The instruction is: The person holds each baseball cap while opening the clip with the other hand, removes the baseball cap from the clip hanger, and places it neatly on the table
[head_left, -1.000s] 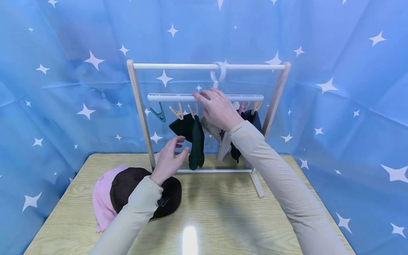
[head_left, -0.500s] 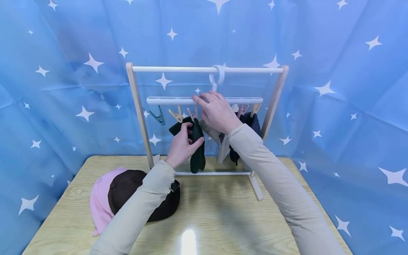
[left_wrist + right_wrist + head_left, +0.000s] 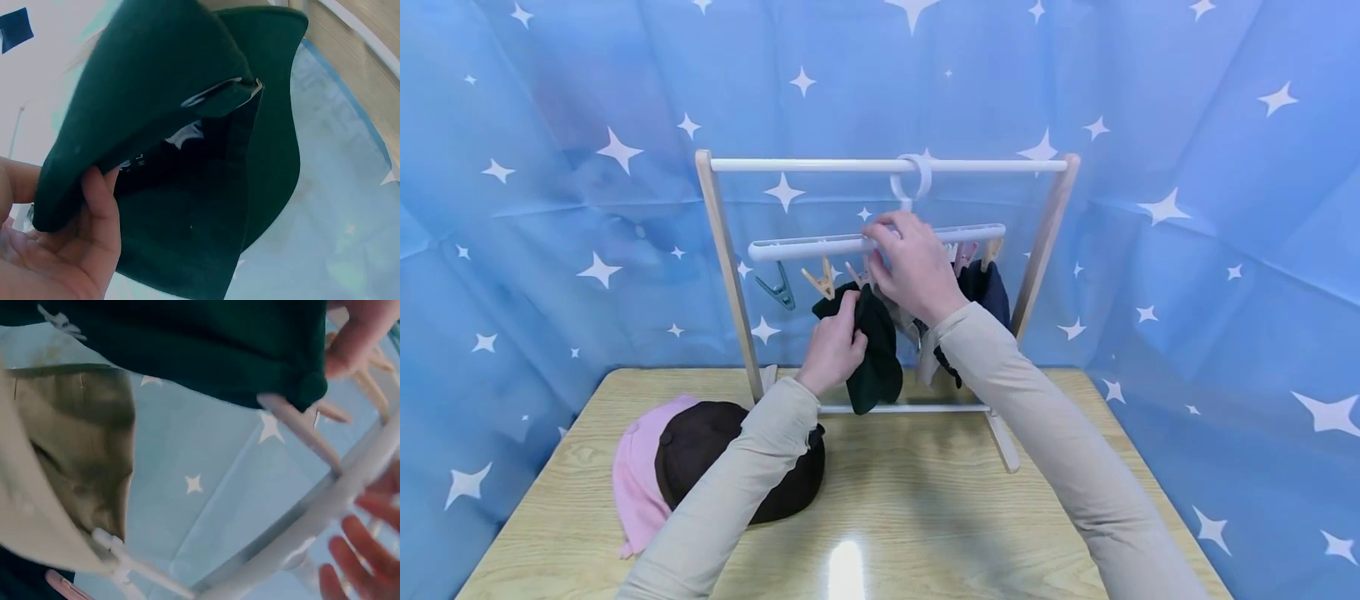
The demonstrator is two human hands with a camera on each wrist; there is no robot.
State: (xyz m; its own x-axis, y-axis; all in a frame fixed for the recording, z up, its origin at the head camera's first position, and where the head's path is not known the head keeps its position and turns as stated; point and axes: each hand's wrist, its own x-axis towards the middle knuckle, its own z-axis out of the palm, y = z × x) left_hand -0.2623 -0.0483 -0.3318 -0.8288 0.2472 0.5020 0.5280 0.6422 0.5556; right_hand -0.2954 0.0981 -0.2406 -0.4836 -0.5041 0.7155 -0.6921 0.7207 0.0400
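Note:
A dark green cap point(image 3: 874, 350) hangs by a pale pink clip point(image 3: 303, 428) from the white clip hanger point(image 3: 805, 248). My left hand point(image 3: 833, 346) pinches the cap's edge between thumb and fingers. In the left wrist view, the green cap point(image 3: 169, 69) shows its dark inside and its brim. My right hand point(image 3: 917, 267) grips the hanger bar near its middle, below the hook. The bar tilts, its left end lower. Left of the cap dangle a green clip point(image 3: 780, 290) and a yellow clip point(image 3: 824, 280), both holding nothing.
The hanger hooks onto a rack's white top rail point(image 3: 805, 165). Right of my right hand hang a beige cap point(image 3: 81, 437) and a dark navy item point(image 3: 988, 292). A dark brown cap point(image 3: 700, 442) and pink cloth point(image 3: 638, 479) lie at the table's left. A starry blue curtain point(image 3: 1150, 275) surrounds the table.
My left hand has risen from beside the brown cap and taken hold of the green cap's edge. The cap has swung right and turned. The hanger bar has tipped from level, left end down.

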